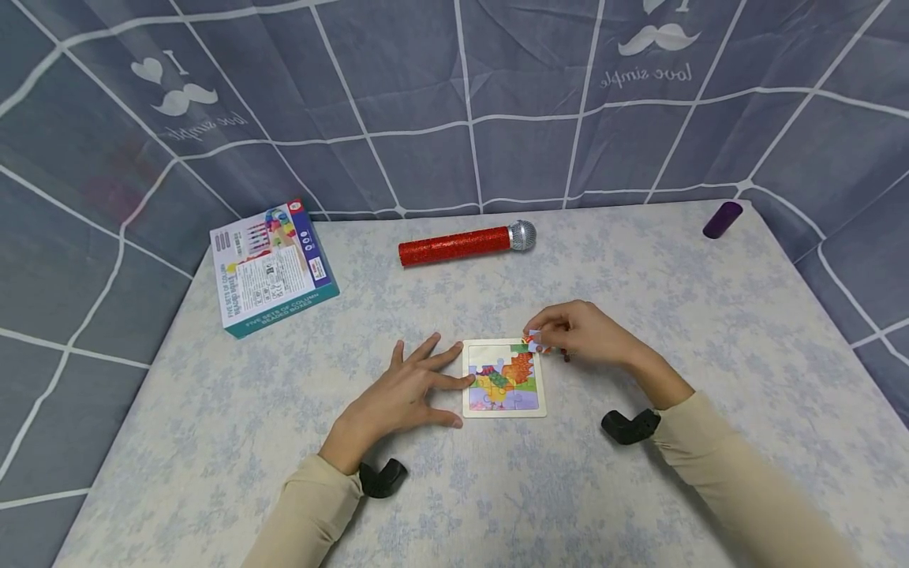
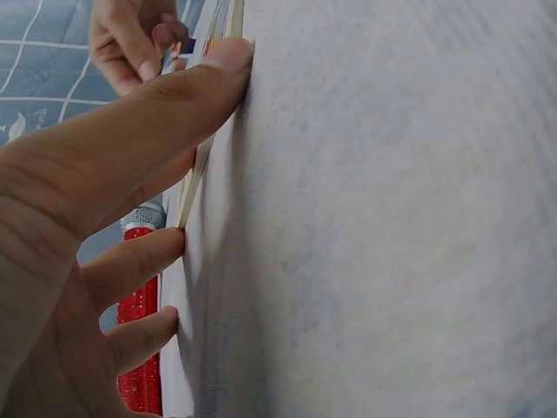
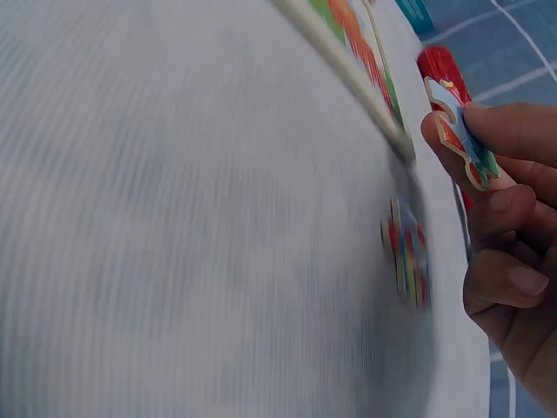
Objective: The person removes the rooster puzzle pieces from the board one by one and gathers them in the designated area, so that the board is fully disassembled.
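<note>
A square jigsaw board with a pale wooden rim lies on the table; its pieces show a bright bird picture, and bare wood shows at the upper left inside. My left hand has its fingers spread along the left side, with fingertips on the rim. Between thumb and fingers, my right hand pinches a puzzle piece, blue, red and green, over the board's upper right corner. A loose, multicoloured puzzle piece rests on the table beneath this hand, mostly hidden by it in the head view.
Behind the board lies a red glittery microphone with a silver head. A boxed craft set stands at the back left, and a dark purple cylinder lies at the far right. Grey checked cloth hangs along the table's back edge.
</note>
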Motion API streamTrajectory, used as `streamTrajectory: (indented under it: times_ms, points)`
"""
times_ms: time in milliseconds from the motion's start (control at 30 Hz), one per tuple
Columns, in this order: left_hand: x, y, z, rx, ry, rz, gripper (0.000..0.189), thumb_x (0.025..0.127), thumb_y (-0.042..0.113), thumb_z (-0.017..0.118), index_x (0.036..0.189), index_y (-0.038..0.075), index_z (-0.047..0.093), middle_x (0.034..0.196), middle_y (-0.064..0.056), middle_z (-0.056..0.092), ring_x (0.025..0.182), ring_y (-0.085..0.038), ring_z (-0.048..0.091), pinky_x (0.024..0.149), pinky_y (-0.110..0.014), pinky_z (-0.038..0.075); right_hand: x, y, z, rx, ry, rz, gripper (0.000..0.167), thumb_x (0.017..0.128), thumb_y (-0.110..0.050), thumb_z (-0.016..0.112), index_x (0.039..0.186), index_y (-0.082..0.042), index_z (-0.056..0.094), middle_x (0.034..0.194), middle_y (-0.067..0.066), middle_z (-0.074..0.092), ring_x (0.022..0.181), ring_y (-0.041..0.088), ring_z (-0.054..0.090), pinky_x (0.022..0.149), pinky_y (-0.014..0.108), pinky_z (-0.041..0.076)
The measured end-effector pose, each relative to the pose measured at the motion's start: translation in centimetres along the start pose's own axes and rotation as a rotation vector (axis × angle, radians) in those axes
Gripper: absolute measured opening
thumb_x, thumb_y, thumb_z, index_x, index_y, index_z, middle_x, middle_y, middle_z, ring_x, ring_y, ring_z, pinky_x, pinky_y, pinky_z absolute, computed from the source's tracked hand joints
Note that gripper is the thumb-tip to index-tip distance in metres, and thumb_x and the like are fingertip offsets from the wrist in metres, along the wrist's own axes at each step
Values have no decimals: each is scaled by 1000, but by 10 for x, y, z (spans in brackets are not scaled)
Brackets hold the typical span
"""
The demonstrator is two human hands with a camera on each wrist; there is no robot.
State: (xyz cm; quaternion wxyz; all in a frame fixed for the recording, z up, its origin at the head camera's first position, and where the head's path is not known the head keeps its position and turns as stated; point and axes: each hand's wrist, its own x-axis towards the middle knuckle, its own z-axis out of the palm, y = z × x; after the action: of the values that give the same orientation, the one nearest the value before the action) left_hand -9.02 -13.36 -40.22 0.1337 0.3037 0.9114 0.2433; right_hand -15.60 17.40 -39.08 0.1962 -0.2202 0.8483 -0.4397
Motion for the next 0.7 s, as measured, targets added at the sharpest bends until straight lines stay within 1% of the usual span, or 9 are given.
streamTrajectory:
  times_ms: [100,167,333,433,700]
  points:
    - [0,0,0,-9,0,-2,64,73,39,85,131,21,64,156,-6,34,149,-36,11,108,-73,0,-8,7,-9,1,19,-1,22,94,-4,57,112,-6,70,82,4,70,64,13,50,60,26,39]
    - [0,-1,1,-10,2,-3,64,73,39,85,131,21,64,156,-6,34,149,-36,11,108,-73,0,-14,10,-16,0,36,11,21,94,-4,59,111,-6,71,84,3,70,68,13,50,63,26,40]
    - [0,-1,1,-6,5,-3,64,73,39,85,131,21,65,156,-6,35,149,-36,11,108,-73,0,-28,19,-29,6,63,72,17,95,-13,65,110,-9,72,83,4,70,72,16,56,67,26,44]
    - [0,-1,1,-4,5,-2,64,73,39,86,130,20,65,156,-6,35,149,-36,11,108,-73,0,-33,25,-33,1,71,96,18,94,-16,67,109,-8,72,80,4,70,74,19,60,68,26,46]
    - [0,-1,1,2,3,-2,64,73,39,85,131,21,65,156,-6,35,149,-36,11,108,-73,1,-40,35,-35,-44,98,143,18,92,-15,69,107,-6,74,80,3,71,72,16,64,64,25,48]
